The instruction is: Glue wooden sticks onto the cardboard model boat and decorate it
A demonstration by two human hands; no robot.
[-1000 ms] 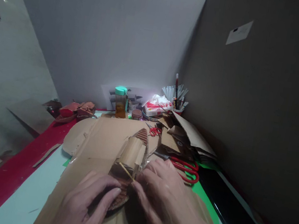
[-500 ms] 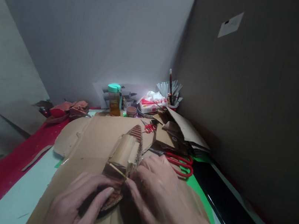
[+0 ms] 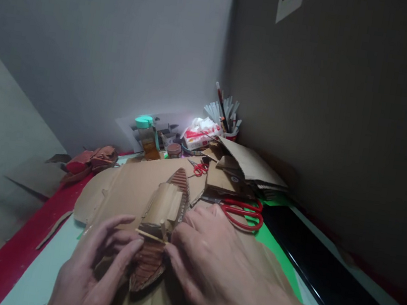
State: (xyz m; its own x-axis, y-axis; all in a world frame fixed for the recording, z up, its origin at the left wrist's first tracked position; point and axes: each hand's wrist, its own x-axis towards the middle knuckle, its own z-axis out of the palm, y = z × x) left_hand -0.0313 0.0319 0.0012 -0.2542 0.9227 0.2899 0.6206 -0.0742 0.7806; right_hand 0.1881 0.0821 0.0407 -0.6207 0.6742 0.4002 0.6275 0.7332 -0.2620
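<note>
Looks partway done: have roof (image 3: 160, 206) on cardboard boat (image 3: 149, 267), seemingly yet to fix stick (image 3: 151, 237). Pinching stick in right hand (image 3: 206, 260), across boat at roof's near end. Can't tell whether gripping boat with left hand (image 3: 92, 268). Have boat on cardboard sheet (image 3: 132, 182), between hands. Have open room beyond left hand; tight at boat's right edge, near scissors (image 3: 240, 211).

Reddish-brown stripes on the cardboard boat (image 3: 151, 262) — pale yellow stick (image 3: 148, 235), red scissor handles (image 3: 242, 212), green sheet (image 3: 269, 239).
</note>
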